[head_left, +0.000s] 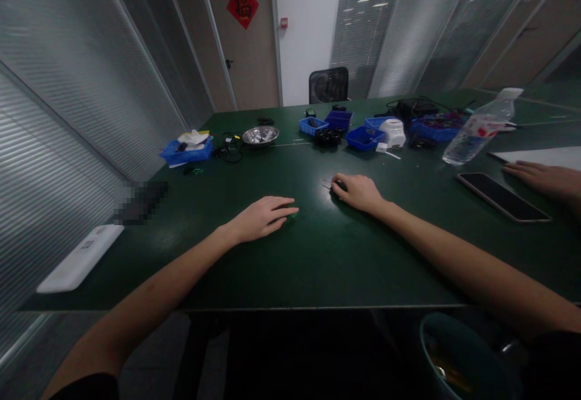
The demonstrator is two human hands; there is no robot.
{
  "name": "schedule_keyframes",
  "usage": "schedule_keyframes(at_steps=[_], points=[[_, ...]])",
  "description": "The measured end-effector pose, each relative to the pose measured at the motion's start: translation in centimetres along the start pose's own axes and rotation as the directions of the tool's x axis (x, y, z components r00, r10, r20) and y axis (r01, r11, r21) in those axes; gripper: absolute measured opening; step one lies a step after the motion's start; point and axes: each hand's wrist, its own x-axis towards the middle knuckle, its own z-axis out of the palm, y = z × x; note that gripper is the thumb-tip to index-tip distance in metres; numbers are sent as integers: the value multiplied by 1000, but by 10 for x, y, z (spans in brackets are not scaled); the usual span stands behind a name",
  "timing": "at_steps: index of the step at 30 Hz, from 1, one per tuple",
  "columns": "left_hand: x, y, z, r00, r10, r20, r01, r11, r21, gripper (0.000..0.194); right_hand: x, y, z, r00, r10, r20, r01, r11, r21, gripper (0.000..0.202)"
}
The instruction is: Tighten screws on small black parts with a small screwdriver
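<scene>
In the head view my right hand [358, 192] is closed around a small black part [341, 185], its fingers pinching it just above the green table. Two thin, pale wire-like legs [325, 183] stick out to the left of that part. To the left, my left hand [261, 219] is stretched low over the tabletop with its fingers apart. At its fingertips lies a small green piece [295, 213], partly hidden by the fingers. Whether the fingers touch it I cannot tell.
Blue trays [364, 138] and a metal bowl [260, 136] line the far side. A tilted water bottle [481, 127], a phone [503, 197] and another person's hand [544, 177] are at the right. A white slab [82, 258] lies left; a bin [454, 351] stands below the edge.
</scene>
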Motion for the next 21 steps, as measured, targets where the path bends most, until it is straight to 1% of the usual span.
schedule_keyframes(at_steps=[2,4,7,9,11,14,16,18,19,21], points=[[1,-1,0,999,35,28,-35,999,-1,52,0,0,0,1000,0,-10,-1,1000,-7,42],[1,-2,-1,997,40,68,-40,999,-9,54,0,0,0,1000,-1,-7,1,1000,-10,42],[0,-5,-4,995,2,101,0,1000,-23,58,-1,0,-1,1000,-6,0,6,1000,-2,42],[-3,-13,-7,994,-33,102,35,999,-19,59,-1,0,-2,1000,-5,-3,5,1000,5,42],[-10,-27,-11,993,-83,89,83,997,5,60,-2,-1,-3,1000,-5,0,5,1000,13,43],[-28,-64,-20,974,-223,45,220,973,70,60,-2,0,-4,1000,-9,7,9,1000,21,43],[-46,-95,-28,935,-355,0,352,928,120,59,-2,0,-3,1000,-11,-2,11,1000,15,42],[-69,-126,-37,874,-484,-49,485,858,168,64,-2,0,-2,1000,-13,-15,13,1000,6,42],[-82,-140,-41,832,-549,-78,553,812,190,66,-2,0,-1,1000,-14,-21,14,1000,2,42],[-107,-164,-48,729,-667,-153,683,699,211,67,-2,1,0,1000,-15,-27,15,1000,-2,42]])
